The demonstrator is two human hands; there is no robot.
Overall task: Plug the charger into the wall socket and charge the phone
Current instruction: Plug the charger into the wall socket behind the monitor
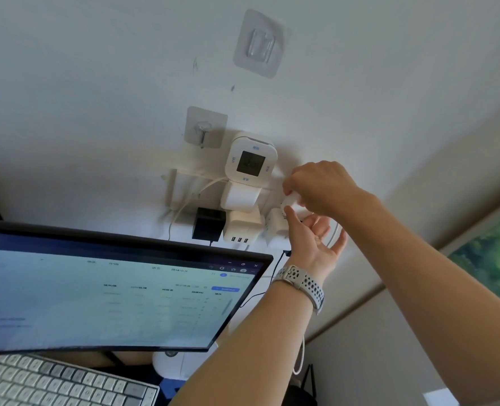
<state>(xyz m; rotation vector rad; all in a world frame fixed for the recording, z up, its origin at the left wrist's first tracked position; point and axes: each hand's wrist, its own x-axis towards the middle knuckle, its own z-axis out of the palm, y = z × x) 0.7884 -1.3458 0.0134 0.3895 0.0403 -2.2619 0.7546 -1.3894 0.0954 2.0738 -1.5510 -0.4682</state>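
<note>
A small white charger (290,200) is pinched in my right hand (322,186), right against a white socket adapter (275,227) on the wall. My left hand (313,238), with a watch on its wrist, reaches up from below; its thumb touches the charger and its fingers are spread, loosely around a white cable (333,234). That cable hangs down behind my left forearm. The charger's prongs are hidden by my fingers. No phone is in view.
Beside the adapter sit a white USB multi-plug (241,225), a black plug (207,222), a white plug (240,196) and a white timer unit (251,159). Two clear adhesive hooks (204,127) stick to the wall. A monitor (111,291) and keyboard (58,382) fill the lower left.
</note>
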